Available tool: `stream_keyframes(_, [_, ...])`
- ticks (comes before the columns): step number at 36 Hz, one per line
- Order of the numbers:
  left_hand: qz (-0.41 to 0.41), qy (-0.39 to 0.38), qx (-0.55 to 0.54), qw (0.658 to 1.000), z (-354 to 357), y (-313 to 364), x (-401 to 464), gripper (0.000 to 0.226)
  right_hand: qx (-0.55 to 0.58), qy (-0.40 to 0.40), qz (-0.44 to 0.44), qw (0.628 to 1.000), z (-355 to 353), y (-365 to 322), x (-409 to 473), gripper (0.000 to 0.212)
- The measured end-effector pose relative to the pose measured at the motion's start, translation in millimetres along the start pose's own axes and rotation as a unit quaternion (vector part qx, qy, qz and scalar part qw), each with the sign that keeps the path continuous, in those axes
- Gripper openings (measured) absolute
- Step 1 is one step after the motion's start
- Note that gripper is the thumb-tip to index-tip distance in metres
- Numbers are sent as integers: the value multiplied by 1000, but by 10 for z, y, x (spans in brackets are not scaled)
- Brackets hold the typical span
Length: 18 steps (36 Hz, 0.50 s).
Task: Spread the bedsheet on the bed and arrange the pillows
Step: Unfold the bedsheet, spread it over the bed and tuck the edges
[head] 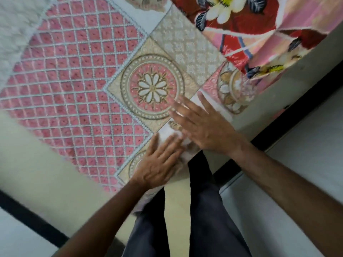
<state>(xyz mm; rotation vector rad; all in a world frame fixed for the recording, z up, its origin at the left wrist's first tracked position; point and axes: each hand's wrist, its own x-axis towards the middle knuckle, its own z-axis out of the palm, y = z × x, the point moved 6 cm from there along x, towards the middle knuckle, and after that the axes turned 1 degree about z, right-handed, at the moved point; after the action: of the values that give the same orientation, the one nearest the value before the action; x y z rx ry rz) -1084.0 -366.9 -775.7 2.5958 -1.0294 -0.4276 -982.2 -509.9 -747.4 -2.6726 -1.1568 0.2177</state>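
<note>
A pink, beige and white patterned bedsheet [79,86] lies across the cream mattress [27,160], its corner at the bed's near corner. My left hand [157,164] rests flat on the sheet's corner, fingers together and pointing up-right. Just above it, my right hand [202,125] lies flat on the sheet with fingers spread, blurred by motion. Neither hand grips anything. A red and pink floral cloth [259,28] lies at the top right, over the sheet's far part; whether it is a pillow or a blanket I cannot tell.
The mattress sits on a dark bed frame [31,221] above a pale tiled floor [297,164]. My legs in dark trousers [204,210] stand against the bed's corner. A crumpled pale cloth [146,2] shows at the top edge.
</note>
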Motion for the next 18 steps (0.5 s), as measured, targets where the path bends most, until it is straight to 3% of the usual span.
stream_keyframes(4, [-176, -15, 27, 984, 22, -476, -952, 62, 29, 14, 93, 995, 97, 29, 684, 65])
stream_keyframes(7, [-133, -61, 45, 988, 221, -374, -1559, 73, 8, -15, 149, 989, 193, 6, 1162, 69])
stream_keyframes(9, [-98, -70, 49, 992, 305, -227, -1825, 69, -31, -55, 93, 994, 335, -318, 1332, 71])
stream_keyframes(11, [-51, -74, 41, 995, 334, -148, -2009, 65, -85, -106, -17, 991, 544, -779, 1274, 72])
stream_keyframes(14, [36, -63, 52, 996, 291, -255, -2233, 64, -89, -152, -134, 975, 715, -1388, 934, 71])
stream_keyframes(16, [17, -33, 57, 998, 173, -481, -2307, 60, -86, -180, -189, 961, 795, -1730, 635, 72])
stream_keyframes(18, [-65, 2, 46, 997, 2, -803, -2303, 58, -89, -204, -223, 949, 873, -2011, 338, 77])
